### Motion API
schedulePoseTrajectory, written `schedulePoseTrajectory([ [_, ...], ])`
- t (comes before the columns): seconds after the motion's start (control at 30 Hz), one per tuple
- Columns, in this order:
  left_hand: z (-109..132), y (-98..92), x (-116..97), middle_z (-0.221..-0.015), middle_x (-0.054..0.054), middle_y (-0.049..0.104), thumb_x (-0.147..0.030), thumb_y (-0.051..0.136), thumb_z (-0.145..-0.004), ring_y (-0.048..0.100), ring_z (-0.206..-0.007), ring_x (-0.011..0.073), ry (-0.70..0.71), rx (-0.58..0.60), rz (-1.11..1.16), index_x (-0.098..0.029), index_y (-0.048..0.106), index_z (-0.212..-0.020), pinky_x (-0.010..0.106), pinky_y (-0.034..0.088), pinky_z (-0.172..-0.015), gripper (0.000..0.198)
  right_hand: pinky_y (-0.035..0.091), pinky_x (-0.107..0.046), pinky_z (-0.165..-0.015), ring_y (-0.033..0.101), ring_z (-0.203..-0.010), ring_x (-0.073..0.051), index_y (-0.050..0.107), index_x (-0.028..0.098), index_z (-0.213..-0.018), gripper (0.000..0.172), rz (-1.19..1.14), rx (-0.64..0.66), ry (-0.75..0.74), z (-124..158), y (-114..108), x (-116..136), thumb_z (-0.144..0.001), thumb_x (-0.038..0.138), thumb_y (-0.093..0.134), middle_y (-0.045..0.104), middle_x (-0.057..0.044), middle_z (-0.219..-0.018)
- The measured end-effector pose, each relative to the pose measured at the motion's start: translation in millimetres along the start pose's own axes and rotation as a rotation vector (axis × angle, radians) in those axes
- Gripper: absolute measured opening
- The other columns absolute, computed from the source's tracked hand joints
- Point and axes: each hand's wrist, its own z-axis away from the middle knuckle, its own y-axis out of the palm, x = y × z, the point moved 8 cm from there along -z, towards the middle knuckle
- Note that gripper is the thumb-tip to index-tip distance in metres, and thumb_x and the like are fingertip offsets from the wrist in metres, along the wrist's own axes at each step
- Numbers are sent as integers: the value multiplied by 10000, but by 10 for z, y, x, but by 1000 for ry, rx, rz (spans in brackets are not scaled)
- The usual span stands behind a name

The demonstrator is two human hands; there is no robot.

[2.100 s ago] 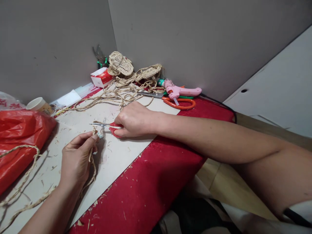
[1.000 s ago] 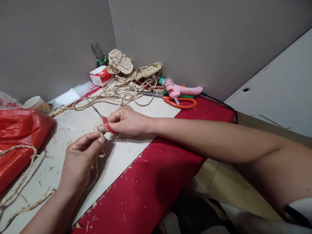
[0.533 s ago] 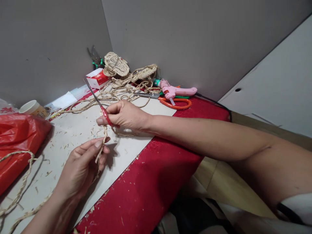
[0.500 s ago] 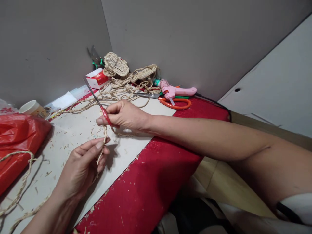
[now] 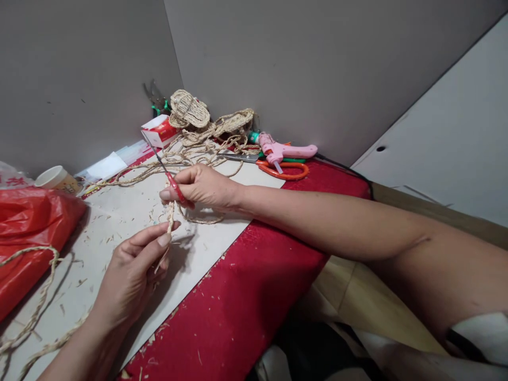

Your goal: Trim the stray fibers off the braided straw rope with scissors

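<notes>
Board (image 5: 119, 209): right hand (image 5: 206, 186) half-hides scissors (image 5: 159, 160) (red handles).

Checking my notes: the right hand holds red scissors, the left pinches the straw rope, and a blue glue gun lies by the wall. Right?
Not quite: the glue gun is pink, per the head view. The right hand holds the red scissors and the left hand pinches the rope.

I can't see the handles of the scissors (image 5: 161, 161); right hand (image 5: 202, 186) covers them. Red bag (image 5: 27, 222) & rope (image 5: 35, 307) run off left edge. Cup (image 5: 55, 179) print's too small to read.
</notes>
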Motion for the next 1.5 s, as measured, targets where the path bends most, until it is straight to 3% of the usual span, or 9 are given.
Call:
schedulePoseTrajectory([
  [0.13, -34, -114, -38, -492, -42, 454, -264, 856, -560, 339, -419, 63, 64, -124, 44, -184, 759, -830, 182, 203, -373, 298, 278, -205, -477, 397, -488, -42, 610, 118, -634, 435, 242, 12, 31, -22, -84, 2, -724, 531, 715, 520, 44, -546],
  [0.3, -66, -242, -105, -463, -58, 447, -218, 803, -592, 326, -404, 56, 157, -267, 53, -172, 731, -855, 171, 210, -379, 276, 196, -251, -530, 280, -515, -54, 471, 152, -491, 496, 842, -7, -145, 59, -94, 270, -785, 516, 634, 350, 63, -478],
  [0.43, -81, -273, -102, -450, -71, 431, -238, 794, -616, 303, -387, 48, 158, -295, -5, -152, 715, -883, 172, 195, -378, 292, 213, -278, -573, 412, -562, -107, 647, 159, -638, 361, 1346, 133, -187, 188, 115, 279, -787, 479, 571, 595, -17, -586],
  [0.53, -76, -295, -105, -461, -65, 440, -259, 803, -629, 319, -396, 51, 181, -309, -49, -148, 706, -860, 176, 209, -384, 274, 253, -292, -600, 535, -651, -169, 731, 155, -810, 409, 1531, 177, -195, 230, 198, 210, -807, 498, 507, 715, -103, -772],
  [0.63, -70, -316, -110, -489, -50, 467, -265, 811, -625, 347, -418, 62, 199, -328, -91, -149, 706, -841, 187, 221, -389, 267, 286, -311, -612, 593, -704, -217, 740, 139, -896, 435, 1616, 163, -203, 230, 209, 154, -817, 487, 490, 731, -142, -840],
  [0.83, -71, -376, -128, -496, -47, 478, -306, 808, -633, 343, -429, 66, 231, -395, -153, -153, 732, -869, 194, 209, -393, 291, 262, -316, -582, 624, -705, -238, 737, 129, -864, 433, 1648, 144, -207, 237, 222, 152, -829, 469, 473, 732, -155, -819],
  [1.1, -76, -398, -147, -484, -53, 478, -290, 805, -641, 368, -451, 71, 291, -430, -121, -156, 756, -906, 187, 273, -417, 301, 221, -310, -559, 609, -677, -221, 757, 144, -852, 448, 1608, 155, -155, 231, 234, 164, -837, 486, 468, 723, -133, -728],
  [1.5, -48, -436, -181, -504, -45, 493, -334, 790, -648, 354, -429, 77, 299, -480, -225, -186, 779, -923, 201, 251, -378, 312, 211, -300, -579, 534, -610, -145, 768, 162, -905, 376, 1570, 204, -165, 220, 236, 128, -894, 373, 457, 733, -97, -752],
])
